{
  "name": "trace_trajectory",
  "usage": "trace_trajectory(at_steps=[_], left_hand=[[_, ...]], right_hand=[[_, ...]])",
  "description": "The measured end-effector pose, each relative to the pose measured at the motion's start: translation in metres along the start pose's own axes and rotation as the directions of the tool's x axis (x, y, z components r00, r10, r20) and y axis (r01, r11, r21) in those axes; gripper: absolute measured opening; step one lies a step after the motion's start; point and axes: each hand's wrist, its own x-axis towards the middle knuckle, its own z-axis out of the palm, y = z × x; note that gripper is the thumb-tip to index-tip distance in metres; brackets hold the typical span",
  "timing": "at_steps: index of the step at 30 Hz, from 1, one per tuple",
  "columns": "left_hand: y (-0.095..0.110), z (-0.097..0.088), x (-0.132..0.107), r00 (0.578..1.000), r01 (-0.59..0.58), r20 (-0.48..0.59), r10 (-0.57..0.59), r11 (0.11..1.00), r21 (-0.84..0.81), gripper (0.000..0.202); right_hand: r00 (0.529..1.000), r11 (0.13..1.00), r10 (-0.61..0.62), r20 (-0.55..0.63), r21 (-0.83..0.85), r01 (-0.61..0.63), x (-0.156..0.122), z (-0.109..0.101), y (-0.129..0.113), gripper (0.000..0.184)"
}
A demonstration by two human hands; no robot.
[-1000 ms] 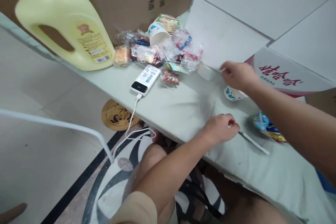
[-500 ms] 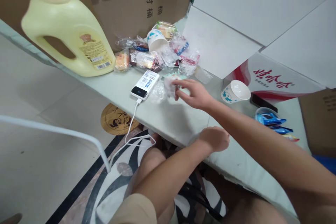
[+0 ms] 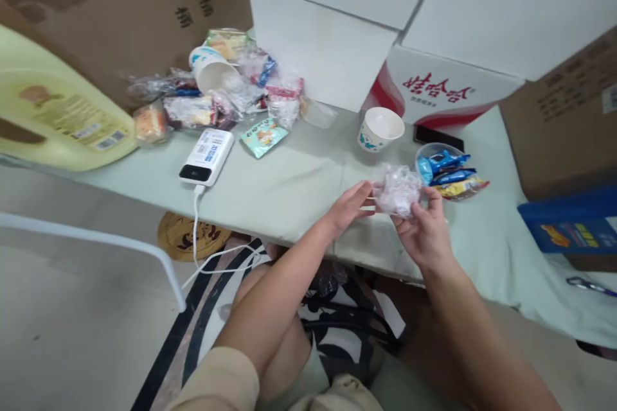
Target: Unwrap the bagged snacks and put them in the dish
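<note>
A crumpled clear plastic wrapper is held up between both hands over the front part of the table. My right hand grips its right side, thumb in front. The fingers of my left hand close on its left edge. Whether anything lies inside the plastic is hard to make out. Behind it stands a white paper cup with blue leaf prints. To the right, a clear bowl holds blue and yellow snack packets.
A heap of wrapped snacks with a tipped paper cup lies left, near a mint-green packet. A cabled power bank and a large yellow jug are further left. White boxes and a dark phone stand or lie behind.
My right hand has moved from beside the snack heap to the right, carrying the plastic. My left hand has risen from the table's front edge to meet it. The view has swung right.
</note>
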Motion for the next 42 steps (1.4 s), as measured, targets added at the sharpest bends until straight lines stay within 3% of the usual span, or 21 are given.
trace_trajectory(at_steps=[2, 5, 8, 11, 13, 16, 18, 22, 25, 28, 31, 35, 37, 42], left_hand=[[-0.005, 0.007, 0.003, 0.995, -0.071, 0.069, 0.072, 0.997, -0.020, 0.060], [-0.010, 0.014, 0.008, 0.991, -0.136, 0.033, 0.132, 0.975, 0.176, 0.070], [-0.011, 0.012, 0.018, 0.980, -0.148, -0.069, 0.186, 0.917, 0.371, 0.063], [-0.006, 0.005, 0.025, 0.937, -0.081, -0.238, 0.256, 0.822, 0.564, 0.067], [-0.001, 0.000, 0.026, 0.900, 0.007, -0.324, 0.292, 0.733, 0.680, 0.074], [0.004, -0.002, 0.022, 0.868, 0.036, -0.336, 0.365, 0.629, 0.777, 0.059], [0.004, -0.002, 0.019, 0.880, 0.003, -0.295, 0.372, 0.616, 0.787, 0.045], [0.000, -0.007, 0.016, 0.926, -0.091, -0.193, 0.326, 0.686, 0.722, 0.046], [-0.004, -0.011, 0.017, 0.920, -0.139, -0.142, 0.366, 0.642, 0.754, 0.053], [-0.007, -0.009, 0.020, 0.881, -0.170, -0.119, 0.457, 0.542, 0.823, 0.059], [-0.010, -0.001, 0.023, 0.850, -0.154, -0.145, 0.507, 0.503, 0.851, 0.062], [-0.013, 0.013, 0.025, 0.849, -0.167, -0.126, 0.513, 0.488, 0.857, 0.052], [-0.014, 0.015, 0.025, 0.855, -0.176, -0.150, 0.497, 0.549, 0.817, 0.050], [-0.004, -0.004, 0.025, 0.851, -0.147, -0.388, 0.355, 0.869, 0.473, 0.051]], right_hand=[[1.000, 0.999, 0.014, -0.018, -0.037, -0.014, -0.001, -0.010, 0.010, 0.038], [0.999, 0.984, 0.027, 0.034, -0.179, -0.021, -0.004, -0.023, 0.022, 0.031], [0.986, 0.892, -0.096, 0.135, -0.427, 0.146, -0.005, -0.036, 0.021, 0.018], [0.934, 0.605, -0.303, 0.188, -0.720, 0.341, 0.001, -0.058, 0.008, 0.013], [0.901, 0.351, -0.376, 0.216, -0.867, 0.355, 0.006, -0.075, 0.000, 0.018], [0.912, 0.050, -0.336, 0.236, -0.962, 0.267, 0.016, -0.098, -0.003, 0.032], [0.936, -0.017, -0.279, 0.213, -0.976, 0.217, 0.020, -0.106, -0.001, 0.036], [0.961, -0.001, -0.217, 0.170, -0.985, 0.174, 0.018, -0.106, -0.001, 0.026], [0.961, -0.023, -0.245, 0.131, -0.991, 0.130, 0.011, -0.098, -0.006, 0.024], [0.938, 0.093, -0.333, 0.095, -0.987, 0.133, 0.003, -0.088, -0.010, 0.029], [0.900, 0.239, -0.405, 0.159, -0.932, 0.272, -0.004, -0.076, -0.008, 0.032], [0.906, 0.329, -0.344, 0.248, -0.872, 0.364, -0.007, -0.058, 0.003, 0.033], [0.922, 0.362, -0.293, 0.253, -0.863, 0.352, -0.006, -0.053, 0.007, 0.031], [0.950, 0.383, -0.183, 0.253, -0.871, 0.306, -0.003, -0.056, 0.010, 0.032]])
